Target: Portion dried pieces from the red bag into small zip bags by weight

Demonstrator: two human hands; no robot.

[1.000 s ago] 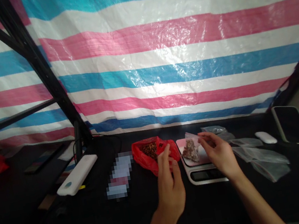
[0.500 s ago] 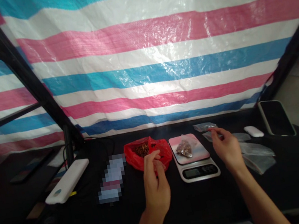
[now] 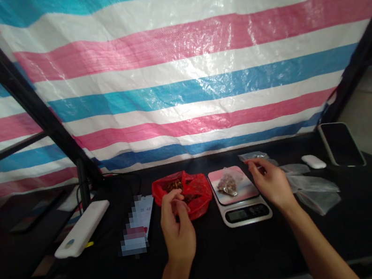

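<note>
A red plastic bag (image 3: 200, 192) lies open on the black table, with small brown pieces (image 3: 175, 185) inside. My left hand (image 3: 178, 231) is at the bag's near left edge, its fingers loosely bent and apart from the thumb, holding nothing that I can see. On the white kitchen scale (image 3: 225, 219) rests a small clear plastic bag (image 3: 228, 185) with brown contents. Just right of the scale's plate is my right hand (image 3: 269, 180), fingertips pinched together. Whatever may be between them is too small to make out.
Several clear plastic bags (image 3: 318, 196) lie to the right, and another clear bag (image 3: 253, 156) sits behind my right hand. A white case (image 3: 313, 162) and a propped phone (image 3: 343, 144) stand farther right. At left are a white power bank (image 3: 83, 229) and a partly blurred phone (image 3: 144, 213).
My left hand has shifted left along the red bag. My right hand has moved left, closer to the scale's plate. The bag on the scale stays in place.
</note>
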